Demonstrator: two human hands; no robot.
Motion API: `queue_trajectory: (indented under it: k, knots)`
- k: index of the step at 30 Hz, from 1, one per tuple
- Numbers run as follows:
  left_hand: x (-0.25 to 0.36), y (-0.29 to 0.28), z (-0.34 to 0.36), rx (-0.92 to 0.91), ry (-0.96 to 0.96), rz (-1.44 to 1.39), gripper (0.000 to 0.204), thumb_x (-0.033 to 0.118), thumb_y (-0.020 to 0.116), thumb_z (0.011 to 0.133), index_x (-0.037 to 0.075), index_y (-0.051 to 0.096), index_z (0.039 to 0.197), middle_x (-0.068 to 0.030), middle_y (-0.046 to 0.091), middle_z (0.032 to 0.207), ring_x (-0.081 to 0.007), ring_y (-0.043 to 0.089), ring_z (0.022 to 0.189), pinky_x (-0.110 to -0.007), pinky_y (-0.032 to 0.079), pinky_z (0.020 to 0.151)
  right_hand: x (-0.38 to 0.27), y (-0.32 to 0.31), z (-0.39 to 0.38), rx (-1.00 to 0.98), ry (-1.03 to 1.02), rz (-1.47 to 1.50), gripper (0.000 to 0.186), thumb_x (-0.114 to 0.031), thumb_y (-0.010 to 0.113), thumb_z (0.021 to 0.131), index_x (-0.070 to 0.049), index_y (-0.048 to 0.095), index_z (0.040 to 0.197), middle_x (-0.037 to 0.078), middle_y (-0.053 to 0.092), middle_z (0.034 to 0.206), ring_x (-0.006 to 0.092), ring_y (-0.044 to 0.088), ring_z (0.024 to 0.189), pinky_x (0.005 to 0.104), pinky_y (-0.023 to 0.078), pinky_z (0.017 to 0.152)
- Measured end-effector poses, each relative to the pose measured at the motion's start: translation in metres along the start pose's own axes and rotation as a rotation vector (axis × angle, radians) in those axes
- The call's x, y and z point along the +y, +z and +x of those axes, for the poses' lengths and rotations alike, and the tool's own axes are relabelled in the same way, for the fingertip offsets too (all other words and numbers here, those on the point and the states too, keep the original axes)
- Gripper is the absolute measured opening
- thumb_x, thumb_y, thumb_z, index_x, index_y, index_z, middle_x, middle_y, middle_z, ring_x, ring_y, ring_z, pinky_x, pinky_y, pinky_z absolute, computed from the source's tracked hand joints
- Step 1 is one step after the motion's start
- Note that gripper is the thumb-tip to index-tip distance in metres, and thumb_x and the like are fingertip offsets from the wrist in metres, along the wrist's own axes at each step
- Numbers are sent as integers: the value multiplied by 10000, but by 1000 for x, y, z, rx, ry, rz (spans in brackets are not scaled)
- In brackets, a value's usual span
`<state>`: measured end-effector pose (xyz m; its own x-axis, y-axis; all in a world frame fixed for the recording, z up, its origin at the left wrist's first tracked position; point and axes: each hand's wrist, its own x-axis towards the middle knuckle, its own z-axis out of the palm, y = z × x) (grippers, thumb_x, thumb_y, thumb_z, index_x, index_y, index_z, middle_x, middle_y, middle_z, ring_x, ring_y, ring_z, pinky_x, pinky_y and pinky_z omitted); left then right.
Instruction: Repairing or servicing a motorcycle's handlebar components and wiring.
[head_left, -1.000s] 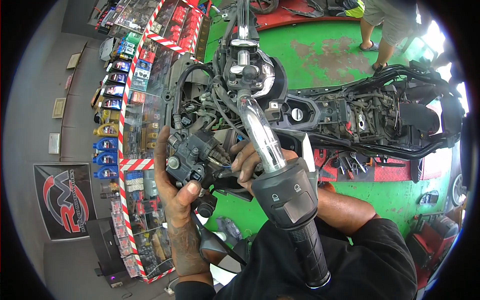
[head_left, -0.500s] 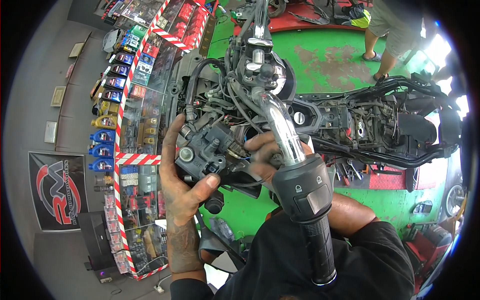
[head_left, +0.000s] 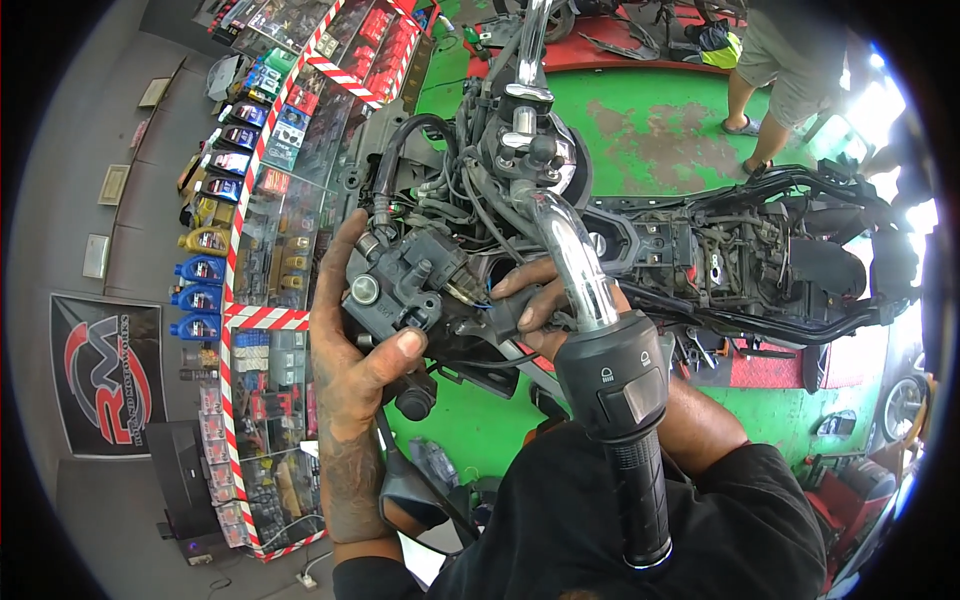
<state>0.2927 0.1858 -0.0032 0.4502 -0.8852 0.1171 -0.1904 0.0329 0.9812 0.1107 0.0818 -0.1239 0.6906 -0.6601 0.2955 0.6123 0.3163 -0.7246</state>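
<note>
Left grip [head_left: 350,375] curled round the black unit [head_left: 395,287], left of the handlebar [head_left: 573,250]; right grip [head_left: 546,302] pinched nearly closed on a dark plug [head_left: 508,316], nearer the handlebar. Possible faults: hard tugging damages the plug, loosened left hold drops the unit. Glass surface [head_left: 268,318] far left of handlebar, green floor [head_left: 455,405] beneath it.

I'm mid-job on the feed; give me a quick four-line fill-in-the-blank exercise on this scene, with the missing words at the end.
1. The black unit with the round metal end is held in the person's ____ hand.
2. The striped tape along the display case is red and ____.
3. The floor around the standing person is mainly painted ____.
4. The rubber grip at the near end of the handlebar is ____ in colour.

Missing words: left; white; green; black.
</note>
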Motion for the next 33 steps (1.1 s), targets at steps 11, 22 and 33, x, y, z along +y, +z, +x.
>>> queue_trajectory:
  k: [11,22,33]
  knots:
    - [-2,6,-3,-23,20,57,1136,294,906,665,-25,310,1578,-218,631,1305,-284,655,1187,-402,527,1040,0,29,4,275,-129,-475,531,-137,956,694,-54,686,1143,-18,621,927,55,608,798,232,513,696]
    - [-32,-7,-5,28,157,11,1225,366,913,649,-30,246,1596,-233,585,1347,-297,643,1195,-409,539,1025,0,32,0,205,-50,-297,250,-105,834,856,-38,676,1039,25,666,993,114,635,903,304,525,795]
    - [-22,2,-6,50,90,40,1202,356,906,646,-12,269,1597,-231,574,1364,-287,635,1205,-406,531,1032,20,10,7,37,-312,-310,295,-56,799,885,-29,661,1145,27,677,1015,134,687,1006,288,570,905]
